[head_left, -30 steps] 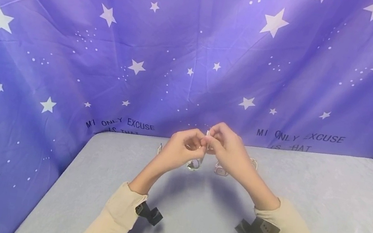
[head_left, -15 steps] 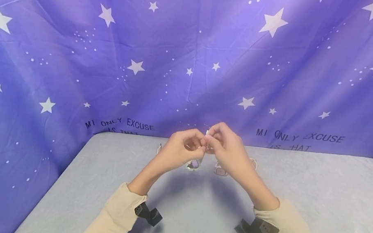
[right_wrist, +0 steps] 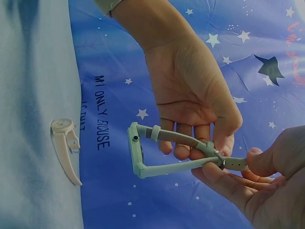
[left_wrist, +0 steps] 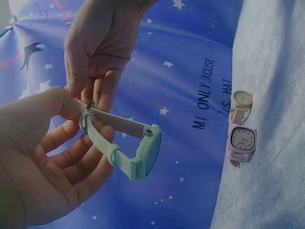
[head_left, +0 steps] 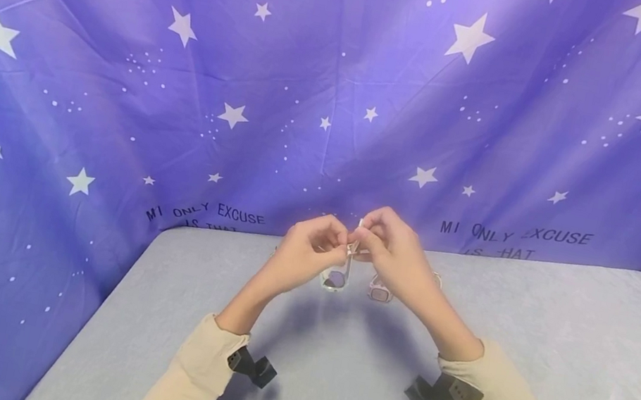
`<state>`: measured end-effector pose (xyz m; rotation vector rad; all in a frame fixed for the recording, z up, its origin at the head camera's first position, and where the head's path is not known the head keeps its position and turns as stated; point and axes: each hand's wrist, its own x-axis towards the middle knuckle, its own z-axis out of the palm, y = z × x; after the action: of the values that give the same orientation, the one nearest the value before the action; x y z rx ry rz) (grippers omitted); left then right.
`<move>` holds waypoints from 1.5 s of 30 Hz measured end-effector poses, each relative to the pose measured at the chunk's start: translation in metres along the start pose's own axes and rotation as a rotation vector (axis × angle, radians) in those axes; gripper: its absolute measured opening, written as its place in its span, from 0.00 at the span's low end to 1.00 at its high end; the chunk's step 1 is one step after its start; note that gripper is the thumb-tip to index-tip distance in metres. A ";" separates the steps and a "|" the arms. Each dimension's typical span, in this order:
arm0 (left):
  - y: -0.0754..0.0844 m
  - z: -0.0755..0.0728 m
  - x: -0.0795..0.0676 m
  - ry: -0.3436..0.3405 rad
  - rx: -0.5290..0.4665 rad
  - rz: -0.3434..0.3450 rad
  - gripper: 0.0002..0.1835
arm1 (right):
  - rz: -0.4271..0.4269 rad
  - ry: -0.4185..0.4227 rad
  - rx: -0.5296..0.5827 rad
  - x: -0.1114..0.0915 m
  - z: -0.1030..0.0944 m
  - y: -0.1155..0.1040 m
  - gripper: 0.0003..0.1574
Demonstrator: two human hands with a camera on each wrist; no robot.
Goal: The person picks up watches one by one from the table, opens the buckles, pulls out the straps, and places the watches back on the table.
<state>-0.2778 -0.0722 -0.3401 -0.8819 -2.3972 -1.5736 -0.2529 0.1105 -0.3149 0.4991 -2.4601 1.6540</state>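
Observation:
A mint-green wristwatch (head_left: 335, 281) with a squarish case hangs between both hands, its strap bent into a loop. In the left wrist view my left hand (left_wrist: 43, 157) pinches the strap beside the metal buckle (left_wrist: 89, 107), and the watch case (left_wrist: 148, 153) dangles to the right. My right hand (right_wrist: 279, 176) pinches the strap's holed tip (right_wrist: 237, 163), which passes through the buckle, in the right wrist view. The two hands' fingertips nearly meet there and partly hide the buckle in the head view.
A pink square-faced watch (left_wrist: 243, 138) and a cream round-faced watch (left_wrist: 242, 100) lie on the grey-covered table (head_left: 351, 391). Part of another item (head_left: 275, 251) shows behind my left hand. A purple star-patterned curtain (head_left: 340, 89) hangs behind the table.
My left hand has shifted slightly up and left, and my right hand slightly up. More of the green watch's strap shows between them now.

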 end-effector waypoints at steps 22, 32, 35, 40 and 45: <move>0.003 -0.003 0.001 0.102 -0.389 -0.218 0.03 | -0.076 -0.044 0.099 0.001 -0.002 0.000 0.11; 0.004 -0.005 0.000 0.101 -0.405 -0.207 0.10 | -0.091 -0.068 0.101 0.000 -0.004 -0.001 0.17; 0.005 -0.006 -0.001 0.090 -0.423 -0.202 0.09 | -0.069 -0.099 0.085 0.000 -0.004 -0.001 0.22; 0.005 -0.006 0.000 0.091 -0.428 -0.199 0.08 | -0.030 -0.159 -0.006 0.002 -0.004 0.001 0.23; 0.008 -0.008 0.000 0.094 -0.404 -0.208 0.08 | -0.019 -0.153 -0.065 0.003 -0.004 0.004 0.16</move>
<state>-0.2751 -0.0765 -0.3305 -0.6086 -2.2018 -2.1761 -0.2574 0.1145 -0.3160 0.6605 -2.5978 1.5779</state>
